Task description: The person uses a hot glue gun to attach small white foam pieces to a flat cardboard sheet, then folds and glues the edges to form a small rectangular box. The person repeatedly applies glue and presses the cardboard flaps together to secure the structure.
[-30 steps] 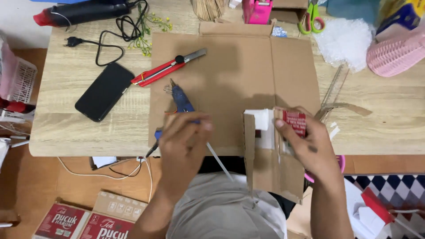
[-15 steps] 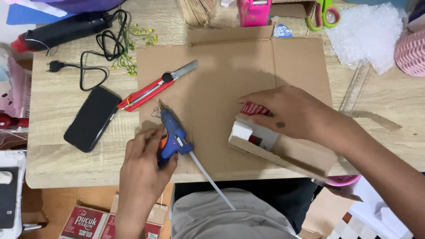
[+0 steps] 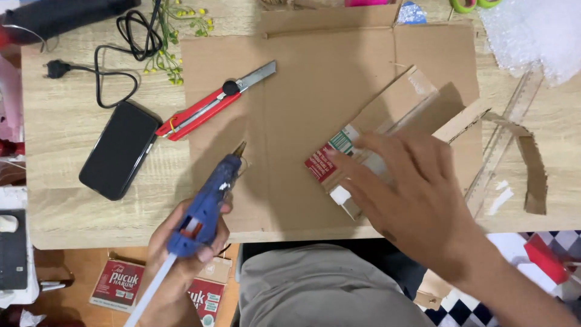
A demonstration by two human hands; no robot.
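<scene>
blue glue gun (image 3: pixel 206 203) in left hand (image 3: pixel 181 254), nozzle up-right, diagonal

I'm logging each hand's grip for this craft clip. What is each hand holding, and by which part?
The left hand grips the blue glue gun by its handle. The right hand presses flat on the cardboard piece, not gripping it.

A light wood tabletop (image 3: pixel 78 218) fills most of the view, lit bright and even. Below its edge, at 7 o'clock, the floor (image 3: pixel 72 266) is orange-brown. At 5 o'clock, a floor patch (image 3: pixel 469 303) has a black and white checker pattern. No wall or window can be seen from here.
</scene>
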